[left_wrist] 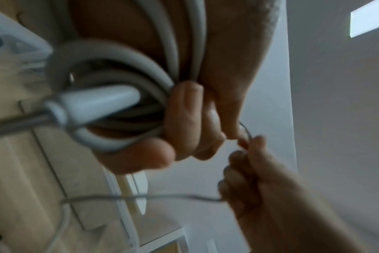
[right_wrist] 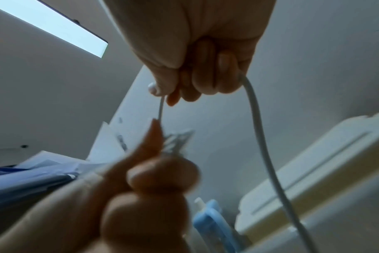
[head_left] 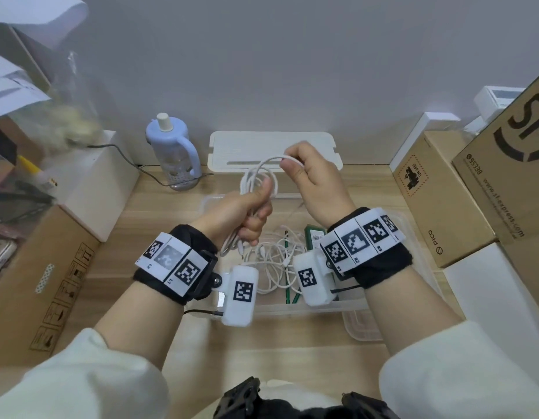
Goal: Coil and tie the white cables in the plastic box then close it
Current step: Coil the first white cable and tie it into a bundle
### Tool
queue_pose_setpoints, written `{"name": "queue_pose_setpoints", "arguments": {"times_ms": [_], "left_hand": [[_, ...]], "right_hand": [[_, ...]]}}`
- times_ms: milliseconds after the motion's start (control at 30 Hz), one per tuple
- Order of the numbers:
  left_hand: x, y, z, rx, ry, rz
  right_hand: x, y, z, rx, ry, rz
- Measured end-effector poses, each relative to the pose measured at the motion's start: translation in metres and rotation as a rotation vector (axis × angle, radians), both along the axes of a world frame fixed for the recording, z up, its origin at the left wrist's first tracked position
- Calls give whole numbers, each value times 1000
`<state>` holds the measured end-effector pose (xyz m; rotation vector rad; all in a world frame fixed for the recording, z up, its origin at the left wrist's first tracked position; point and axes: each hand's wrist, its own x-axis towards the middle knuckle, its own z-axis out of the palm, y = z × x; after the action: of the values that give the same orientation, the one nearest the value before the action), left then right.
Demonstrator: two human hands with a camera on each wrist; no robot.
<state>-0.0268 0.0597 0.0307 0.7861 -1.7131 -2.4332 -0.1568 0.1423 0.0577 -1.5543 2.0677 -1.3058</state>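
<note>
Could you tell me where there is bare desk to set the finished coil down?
Bare wood lies between the left cardboard box and the plastic box, and a strip before the lid. Inside the plastic box, loose cables crowd the floor.

Left hand (head_left: 247, 211) fisted, thumb up; right hand (head_left: 312, 179) raised, fingers pinching.

I count two hands, the left hand (head_left: 247, 211) and the right hand (head_left: 315, 179), one clear plastic box (head_left: 419, 255) and one white lid (head_left: 274, 149). I also see one blue bottle (head_left: 174, 152); the loose white cables (head_left: 274, 261) in the box are too tangled to count
</note>
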Motion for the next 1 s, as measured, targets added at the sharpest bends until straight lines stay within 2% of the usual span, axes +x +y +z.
{"name": "queue_pose_setpoints", "arguments": {"times_ms": [67,133,267,367,467,600,700,833,900,1000], "left_hand": [[-1,5,-1,-42,-39,-34],[-3,6,0,15,-16,-8],[3,-11,8,303,210,91],[12,-23,12,381,302,200],[10,-27,9,311,272,299],[-5,-16,2,183,197,401],[-9,-11,-1,63,211,412],[-12,-11,0,-66,152,446],[-12,-11,0,-56,159,446],[-13,-13,0,109,284,492]], "right_hand": [[3,-4,9,-37,25,-3],[0,-7,9,-24,4,-36],[-13,-5,-9,132,-24,-32],[-23,3,-22,200,-51,-57],[-18,6,-25,165,-104,-71],[1,1,-20,276,77,-85],[11,-1,-15,374,125,-8],[25,0,-8,384,190,158],[28,2,-5,408,209,257],[29,5,-5,433,197,347]]}}
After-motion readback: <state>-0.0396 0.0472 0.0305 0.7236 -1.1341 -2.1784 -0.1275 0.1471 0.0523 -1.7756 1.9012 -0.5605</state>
